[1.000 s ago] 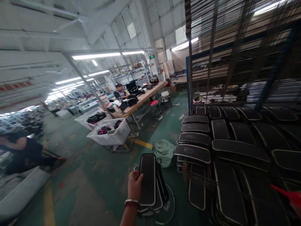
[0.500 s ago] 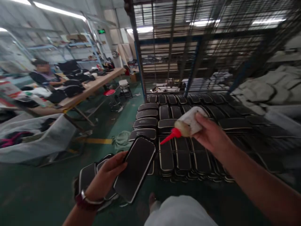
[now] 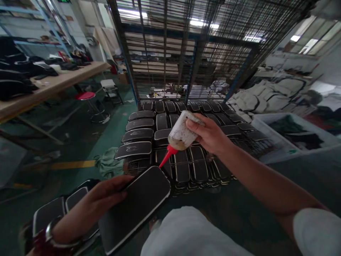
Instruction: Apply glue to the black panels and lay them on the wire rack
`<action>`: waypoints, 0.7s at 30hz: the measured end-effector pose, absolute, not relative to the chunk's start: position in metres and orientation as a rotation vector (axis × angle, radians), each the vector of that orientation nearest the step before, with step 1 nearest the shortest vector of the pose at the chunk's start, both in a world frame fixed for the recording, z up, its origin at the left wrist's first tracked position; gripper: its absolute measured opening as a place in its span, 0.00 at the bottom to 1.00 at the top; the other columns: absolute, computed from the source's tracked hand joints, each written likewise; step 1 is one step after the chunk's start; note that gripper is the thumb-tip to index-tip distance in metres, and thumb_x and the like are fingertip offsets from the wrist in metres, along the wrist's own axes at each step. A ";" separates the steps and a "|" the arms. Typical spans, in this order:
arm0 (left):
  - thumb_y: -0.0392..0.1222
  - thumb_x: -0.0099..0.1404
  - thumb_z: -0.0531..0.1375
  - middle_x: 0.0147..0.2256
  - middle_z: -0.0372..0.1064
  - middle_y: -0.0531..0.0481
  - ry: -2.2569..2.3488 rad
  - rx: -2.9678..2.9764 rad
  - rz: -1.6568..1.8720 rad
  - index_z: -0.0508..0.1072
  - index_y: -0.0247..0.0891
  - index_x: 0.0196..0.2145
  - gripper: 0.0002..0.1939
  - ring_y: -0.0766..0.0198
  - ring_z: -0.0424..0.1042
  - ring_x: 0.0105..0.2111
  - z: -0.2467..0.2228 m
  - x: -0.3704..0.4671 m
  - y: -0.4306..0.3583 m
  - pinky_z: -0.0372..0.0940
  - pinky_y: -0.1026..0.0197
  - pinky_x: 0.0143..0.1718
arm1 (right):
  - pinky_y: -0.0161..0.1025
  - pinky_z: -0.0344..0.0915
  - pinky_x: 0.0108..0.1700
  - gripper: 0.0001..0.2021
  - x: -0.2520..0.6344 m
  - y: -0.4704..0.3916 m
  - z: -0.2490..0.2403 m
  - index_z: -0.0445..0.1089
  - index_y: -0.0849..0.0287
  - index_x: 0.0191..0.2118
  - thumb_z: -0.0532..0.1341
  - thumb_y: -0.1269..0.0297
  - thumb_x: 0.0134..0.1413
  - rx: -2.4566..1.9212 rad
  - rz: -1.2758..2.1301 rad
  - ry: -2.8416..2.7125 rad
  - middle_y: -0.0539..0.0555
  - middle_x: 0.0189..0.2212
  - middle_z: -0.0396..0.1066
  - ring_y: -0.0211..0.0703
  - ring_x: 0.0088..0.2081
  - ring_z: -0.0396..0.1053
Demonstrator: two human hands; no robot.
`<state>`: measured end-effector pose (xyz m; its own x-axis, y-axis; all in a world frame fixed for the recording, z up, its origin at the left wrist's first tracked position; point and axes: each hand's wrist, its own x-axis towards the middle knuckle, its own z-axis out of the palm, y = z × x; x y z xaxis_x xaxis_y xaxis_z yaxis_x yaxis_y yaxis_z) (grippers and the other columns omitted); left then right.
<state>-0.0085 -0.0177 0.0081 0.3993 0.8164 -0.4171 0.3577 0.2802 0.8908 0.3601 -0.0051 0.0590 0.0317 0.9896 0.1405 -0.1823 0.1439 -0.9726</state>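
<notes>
My left hand (image 3: 106,195) grips the left edge of a dark rounded panel (image 3: 138,206) with a pale rim, tilted in front of me. In my right hand (image 3: 206,133) is a white squeeze bottle (image 3: 182,131), stained near its neck and held upside down at a slant. Its red nozzle (image 3: 168,155) points down to the left, the tip at or just above the panel's top edge; contact cannot be made out. Behind the bottle lie rows of similar dark panels (image 3: 182,169), stacked in layers.
More panels (image 3: 49,215) are at the lower left. A metal mesh rack (image 3: 194,67) stands behind the rows. A long table (image 3: 71,76), a red stool (image 3: 85,95) and green cloth (image 3: 109,163) are on the left. A white bin (image 3: 301,154) and pale bundles (image 3: 266,96) are on the right.
The view has swung right. The bottle has tipped further down and its nozzle has come to the held panel's top edge. The panel lies more slanted and nearer the camera.
</notes>
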 end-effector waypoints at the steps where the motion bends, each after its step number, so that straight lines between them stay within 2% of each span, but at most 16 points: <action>1: 0.57 0.58 0.77 0.52 0.88 0.46 1.164 1.316 0.397 0.91 0.50 0.51 0.24 0.38 0.83 0.54 0.007 -0.008 -0.016 0.74 0.45 0.61 | 0.37 0.72 0.21 0.32 0.361 -0.005 0.057 0.75 0.57 0.45 0.83 0.39 0.45 -0.987 1.171 -1.122 0.52 0.31 0.75 0.46 0.29 0.74; 7: 0.54 0.62 0.75 0.52 0.88 0.49 1.072 1.336 0.345 0.90 0.51 0.52 0.21 0.44 0.84 0.52 0.006 -0.005 -0.009 0.77 0.51 0.55 | 0.37 0.71 0.20 0.32 0.363 -0.004 0.050 0.74 0.58 0.43 0.83 0.40 0.43 -1.006 1.176 -1.078 0.52 0.30 0.74 0.45 0.27 0.73; 17: 0.53 0.56 0.78 0.43 0.90 0.46 1.100 1.292 0.452 0.93 0.49 0.43 0.17 0.42 0.86 0.43 0.011 0.006 -0.008 0.81 0.49 0.46 | 0.36 0.70 0.19 0.29 0.360 0.001 0.043 0.75 0.57 0.40 0.83 0.40 0.45 -0.991 1.155 -1.095 0.50 0.27 0.73 0.43 0.25 0.72; 21: 0.54 0.59 0.77 0.44 0.90 0.47 1.092 1.300 0.435 0.92 0.50 0.45 0.17 0.42 0.86 0.45 0.010 0.006 -0.006 0.81 0.50 0.48 | 0.36 0.70 0.20 0.29 0.361 0.003 0.039 0.76 0.56 0.41 0.83 0.41 0.45 -1.004 1.152 -1.097 0.50 0.28 0.73 0.44 0.26 0.72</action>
<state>0.0056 -0.0058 0.0104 0.4689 0.7897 -0.3957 0.3015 0.2780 0.9121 0.3614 0.0030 0.0390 0.0668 0.9894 0.1288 -0.1773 0.1388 -0.9743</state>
